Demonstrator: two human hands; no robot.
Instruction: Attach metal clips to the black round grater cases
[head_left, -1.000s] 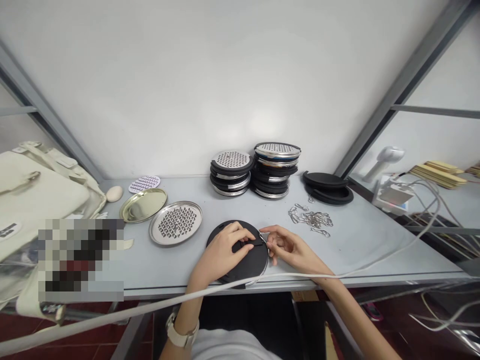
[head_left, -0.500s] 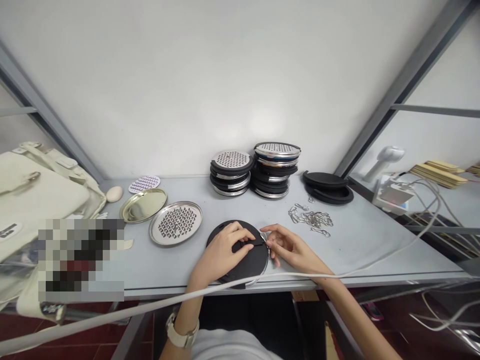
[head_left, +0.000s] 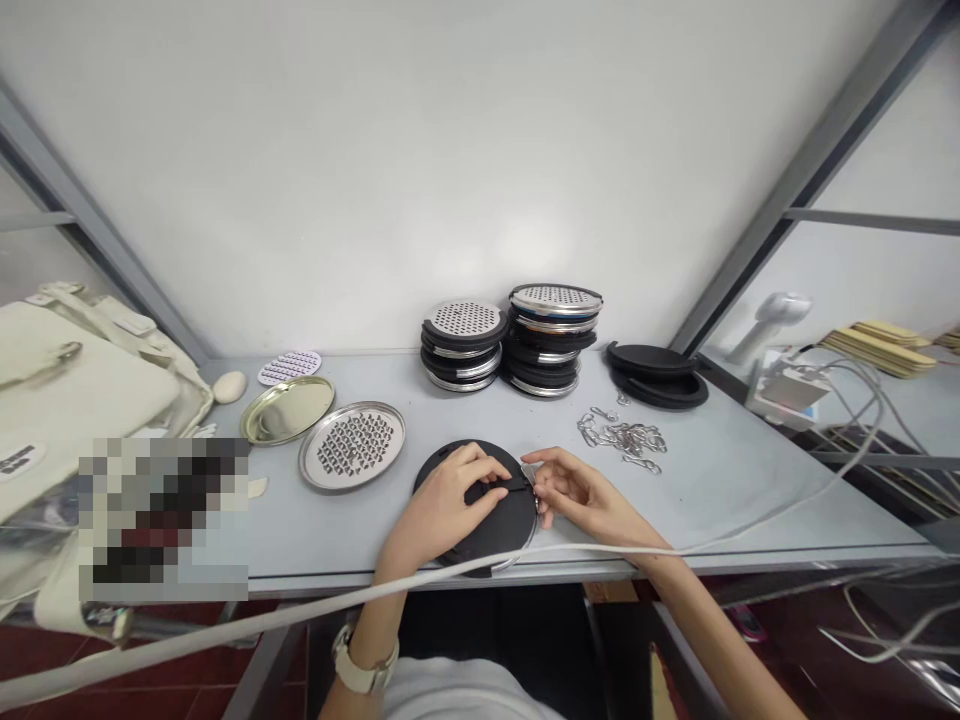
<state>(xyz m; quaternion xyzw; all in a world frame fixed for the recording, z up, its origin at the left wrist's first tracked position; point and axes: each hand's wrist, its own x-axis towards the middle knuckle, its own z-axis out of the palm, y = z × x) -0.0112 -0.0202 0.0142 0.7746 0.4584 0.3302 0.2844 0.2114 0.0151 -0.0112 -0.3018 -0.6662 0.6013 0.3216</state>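
A round black plastic holder (head_left: 480,540) lies flat near the front edge of the table, a thin metal rim showing along its lower right side. My left hand (head_left: 450,500) rests over its left part, with thumb and fingers closed around a raised black part near the middle. At the holder's right edge, my right hand (head_left: 581,495) pinches a small bent wire clip (head_left: 528,471) between thumb and index finger. The clip touches the edge; whether it is hooked in is hidden by the fingers. A loose pile of similar wire clips (head_left: 626,438) lies beyond my right hand.
Left of the holder lie a round metal grater plate (head_left: 360,445), a gold-coloured lid (head_left: 289,410) and a white perforated disc (head_left: 290,367). Two stacks of black-rimmed graters (head_left: 463,350) stand by the wall. Black rings (head_left: 660,375) sit at right. A white cable (head_left: 600,549) crosses in front.
Both hands stay almost in place. The wire clip in my right hand has turned slightly against the holder's edge.
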